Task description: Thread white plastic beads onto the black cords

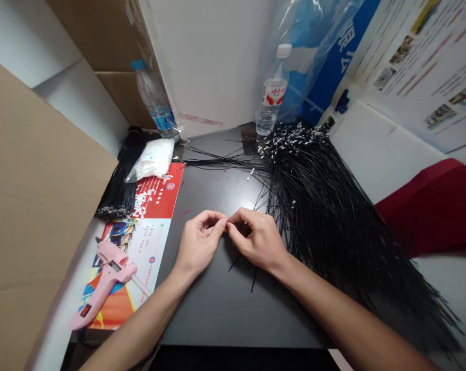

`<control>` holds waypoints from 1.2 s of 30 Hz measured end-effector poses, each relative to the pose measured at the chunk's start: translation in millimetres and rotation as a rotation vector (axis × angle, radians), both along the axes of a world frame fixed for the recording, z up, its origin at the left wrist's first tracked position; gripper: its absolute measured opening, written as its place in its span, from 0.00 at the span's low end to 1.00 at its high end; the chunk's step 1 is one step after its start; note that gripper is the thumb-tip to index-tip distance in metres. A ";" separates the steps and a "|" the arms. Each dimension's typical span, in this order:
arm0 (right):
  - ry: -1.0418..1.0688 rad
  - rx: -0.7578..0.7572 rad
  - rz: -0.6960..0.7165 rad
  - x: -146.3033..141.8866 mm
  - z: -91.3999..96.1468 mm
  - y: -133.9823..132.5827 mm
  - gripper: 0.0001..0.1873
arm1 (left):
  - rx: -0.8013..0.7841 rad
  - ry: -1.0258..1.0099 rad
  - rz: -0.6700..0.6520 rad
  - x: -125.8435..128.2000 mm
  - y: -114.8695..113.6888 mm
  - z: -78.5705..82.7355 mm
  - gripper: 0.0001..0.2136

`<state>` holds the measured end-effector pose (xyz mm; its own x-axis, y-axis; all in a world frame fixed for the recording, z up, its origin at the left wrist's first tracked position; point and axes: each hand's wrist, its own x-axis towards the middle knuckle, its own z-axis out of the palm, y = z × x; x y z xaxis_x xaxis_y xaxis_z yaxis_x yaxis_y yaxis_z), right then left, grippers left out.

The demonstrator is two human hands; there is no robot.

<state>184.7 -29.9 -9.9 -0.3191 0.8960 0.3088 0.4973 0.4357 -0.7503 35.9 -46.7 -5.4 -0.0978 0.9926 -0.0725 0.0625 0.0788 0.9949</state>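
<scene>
Left hand (pixel 197 243) and right hand (pixel 256 239) meeting at center, fingertips (pixel 221 221) pinching a tiny pale bit (pixel 226 219) for fine control; black strands (pixel 326 216) spread at two o'clock, within easy reach; pink glue gun (pixel 103 283) at eight o'clock.

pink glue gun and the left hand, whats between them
From the pink glue gun to the left hand, the head view shows a printed paper sheet, then a strip of black tabletop.
</scene>
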 end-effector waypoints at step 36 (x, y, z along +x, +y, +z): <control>-1.092 0.085 -0.216 27.6 91.8 99.6 0.16 | 0.141 1.133 0.052 -71.9 -2.5 23.8 0.10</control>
<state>212.2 69.6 81.8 -0.2965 0.9548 0.0210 0.9430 0.2892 0.1646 -36.0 -49.2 18.3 -0.0776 0.9777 0.1953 0.9296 0.0002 0.3686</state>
